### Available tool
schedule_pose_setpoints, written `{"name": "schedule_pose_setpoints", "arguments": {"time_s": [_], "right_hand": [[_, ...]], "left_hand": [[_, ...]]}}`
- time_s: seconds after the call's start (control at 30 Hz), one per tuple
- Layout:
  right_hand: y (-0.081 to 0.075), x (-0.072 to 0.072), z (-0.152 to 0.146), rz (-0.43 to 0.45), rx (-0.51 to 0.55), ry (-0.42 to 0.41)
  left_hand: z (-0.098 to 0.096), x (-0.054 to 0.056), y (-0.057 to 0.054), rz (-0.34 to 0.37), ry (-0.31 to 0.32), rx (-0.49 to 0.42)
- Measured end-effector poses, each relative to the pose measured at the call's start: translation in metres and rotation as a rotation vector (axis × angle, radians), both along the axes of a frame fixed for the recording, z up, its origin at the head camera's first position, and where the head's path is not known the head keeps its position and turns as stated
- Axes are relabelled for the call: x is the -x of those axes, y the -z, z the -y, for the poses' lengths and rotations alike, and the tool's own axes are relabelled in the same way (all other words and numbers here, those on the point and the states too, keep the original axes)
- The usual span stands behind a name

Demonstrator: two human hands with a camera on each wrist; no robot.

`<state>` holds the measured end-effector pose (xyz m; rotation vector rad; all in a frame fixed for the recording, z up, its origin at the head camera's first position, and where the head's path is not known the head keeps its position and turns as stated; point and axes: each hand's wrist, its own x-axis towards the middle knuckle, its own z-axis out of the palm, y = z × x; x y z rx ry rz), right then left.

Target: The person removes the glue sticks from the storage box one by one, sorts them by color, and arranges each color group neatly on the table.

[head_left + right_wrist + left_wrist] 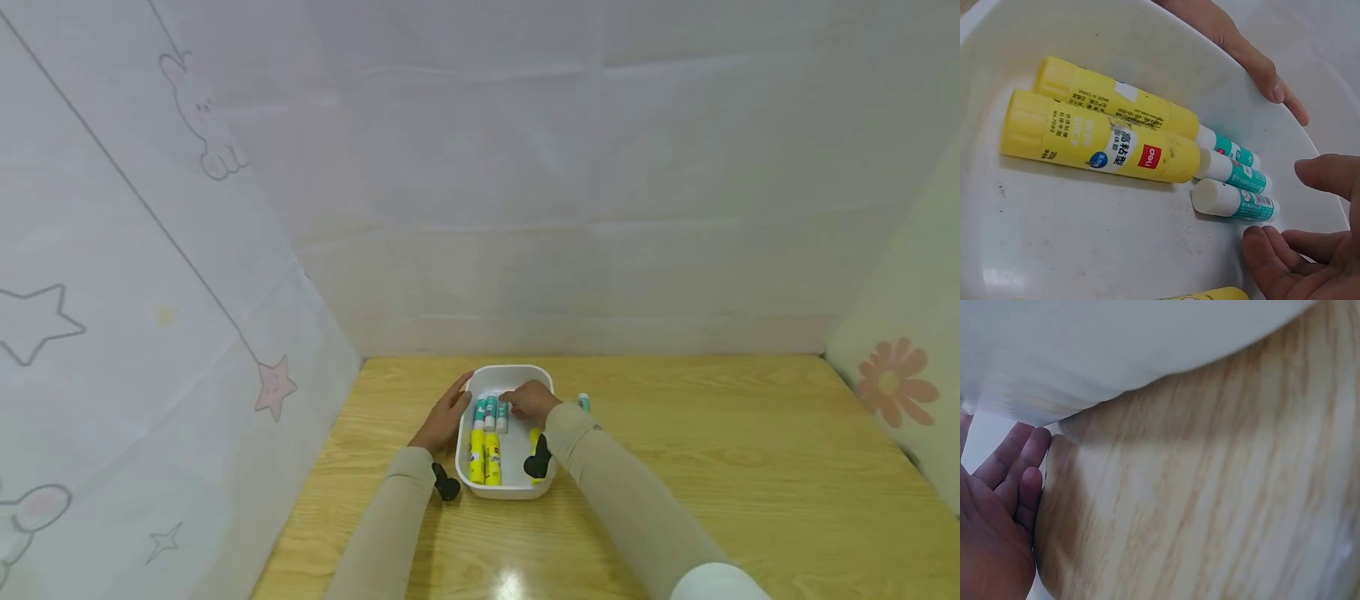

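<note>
A white plastic bin [517, 490] holds several glue sticks. Two large yellow glue sticks [1100, 134] lie side by side, and three small white-and-teal glue sticks [1238, 201] lie in a row against their ends. My left hand [444, 419] holds the bin's left side, thumb at the rim and fingers along the outer wall. Inside the bin, my right hand [1310, 244] is beside the nearest small glue stick, thumb and fingers spread apart with nothing between them. Another yellow glue stick [1222, 294] lies along the bin's right side, partly hidden by my wrist in the head view.
One more small teal-capped glue stick [583, 402] stands on the wooden table [712, 433], right of the bin and just beyond my right forearm. Pale printed sheets [525, 208] enclose the table's back and sides.
</note>
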<state>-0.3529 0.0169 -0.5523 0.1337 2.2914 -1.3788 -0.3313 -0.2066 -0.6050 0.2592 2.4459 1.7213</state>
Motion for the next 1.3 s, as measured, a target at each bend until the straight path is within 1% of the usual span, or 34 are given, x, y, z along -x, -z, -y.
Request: {"name": "schedule_pose_setpoints", "arguments": {"time_s": [0.1,0.27,0.33,0.43,0.53,0.67,0.73,0.83,0.87,0.9,1.0,1.07,1.1,1.13,1.3], "right_hand": [[0.0,-0.002,0.001,0.006,-0.017,-0.005],[-0.002,-0.008,0.004,0.005,0.017,0.03],[-0.001,-0.008,0.005,0.0,0.026,0.04],[0.006,-0.006,0.004,-0.009,0.023,0.048],[0.013,-0.002,0.004,-0.016,0.02,0.038],[0.014,-0.003,0.006,0.005,0.039,0.033],[0.013,-0.003,0.008,0.016,0.046,0.046],[0.016,-0.003,0.009,0.018,0.05,0.058],[0.019,-0.002,0.009,0.017,0.049,0.053],[0.022,0.0,0.008,0.016,0.047,0.047],[0.029,0.004,0.006,0.019,0.05,0.026],[0.03,0.006,0.005,0.025,0.059,0.016],[0.029,0.006,0.004,0.024,0.065,0.014],[0.029,0.007,0.004,0.023,0.072,0.014],[0.03,0.01,0.006,0.02,0.084,0.014]], "left_hand": [[0.0,0.0,0.001,-0.007,-0.002,-0.002],[0.0,-0.001,-0.001,0.0,-0.015,-0.007],[-0.001,-0.001,-0.002,0.008,-0.017,-0.006],[-0.002,-0.001,-0.003,0.013,-0.009,-0.001],[-0.003,0.0,-0.002,0.014,-0.001,-0.001],[-0.001,0.0,0.0,0.017,-0.011,-0.004],[0.0,0.0,0.0,0.02,-0.019,-0.004],[0.001,-0.002,0.0,0.009,-0.01,0.005],[0.0,-0.005,-0.005,0.02,-0.004,0.009],[0.0,-0.006,-0.005,0.025,-0.003,0.01],[-0.002,-0.007,-0.006,0.036,-0.008,0.023],[-0.003,-0.006,-0.005,0.043,-0.016,0.026],[-0.003,-0.003,0.0,0.031,-0.024,0.025],[-0.003,-0.003,0.001,0.023,-0.027,0.028],[-0.002,-0.002,0.001,0.004,-0.039,0.029]]}}
